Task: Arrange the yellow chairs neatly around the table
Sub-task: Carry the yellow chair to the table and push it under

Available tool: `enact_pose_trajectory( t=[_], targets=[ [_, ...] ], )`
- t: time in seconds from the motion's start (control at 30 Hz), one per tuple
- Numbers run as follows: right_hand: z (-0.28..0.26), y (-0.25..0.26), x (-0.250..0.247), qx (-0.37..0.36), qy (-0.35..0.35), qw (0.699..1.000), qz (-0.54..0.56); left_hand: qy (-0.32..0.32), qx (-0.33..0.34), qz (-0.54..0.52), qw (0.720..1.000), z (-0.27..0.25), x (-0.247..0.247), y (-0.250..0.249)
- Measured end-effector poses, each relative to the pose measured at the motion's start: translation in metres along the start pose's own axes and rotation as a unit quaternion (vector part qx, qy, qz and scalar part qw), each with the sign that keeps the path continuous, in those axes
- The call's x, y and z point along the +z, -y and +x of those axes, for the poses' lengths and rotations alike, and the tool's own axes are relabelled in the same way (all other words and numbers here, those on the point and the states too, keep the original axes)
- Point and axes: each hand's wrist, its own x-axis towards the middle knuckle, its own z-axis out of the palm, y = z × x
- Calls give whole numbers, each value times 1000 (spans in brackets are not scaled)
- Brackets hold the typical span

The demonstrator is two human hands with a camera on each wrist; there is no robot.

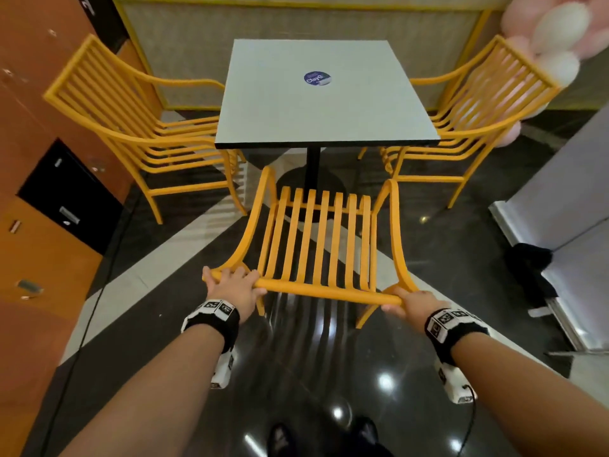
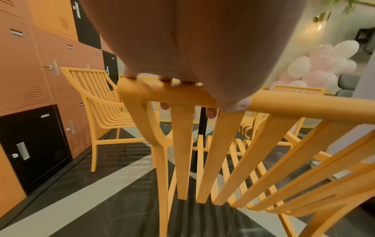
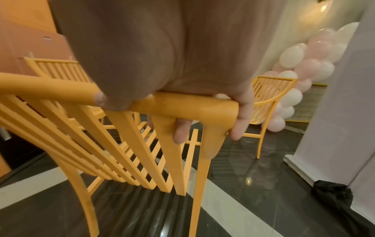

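Note:
A yellow slatted chair (image 1: pixel 321 239) stands in front of me, facing the square grey table (image 1: pixel 280 103). My left hand (image 1: pixel 232 285) grips the left end of its top back rail (image 2: pixel 304 105), fingers curled over it. At the right end of the same rail (image 3: pixel 192 104) my right hand (image 1: pixel 413 303) grips it, fingers (image 3: pixel 181 129) wrapped behind. A second yellow chair (image 1: pixel 131 127) sits at the table's left side and a third (image 1: pixel 471 117) at its right, both tucked partly under the top.
Orange and black lockers (image 1: pixel 49 192) line the left wall. A white pillar (image 1: pixel 566 199) stands at the right with a dark bag (image 1: pixel 534 262) at its foot. Pink and white balloons (image 1: pixel 557 31) hang by the right chair. The floor is glossy black with white stripes.

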Motion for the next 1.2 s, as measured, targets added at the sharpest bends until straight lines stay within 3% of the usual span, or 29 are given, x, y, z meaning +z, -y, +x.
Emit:
enact_pose_trajectory(
  t=[0.17,0.3,0.6,0.9,1.2],
  targets=[
    [10,9,-25,40,-52,997,-40,6,-17,-15,1000,32,-26,-9],
    [30,-4,-38,15,-82,996,12,2,-51,-53,997,55,-40,-24],
    [75,-44,-79,-41,-77,996,11,-2,-90,-71,993,82,-58,-60],
    [132,-83,-131,-27,-81,996,-6,-11,-106,-101,989,123,-73,-110],
    [180,-92,-159,-51,-91,994,10,-6,-138,-108,985,160,-91,-120]
  ],
)
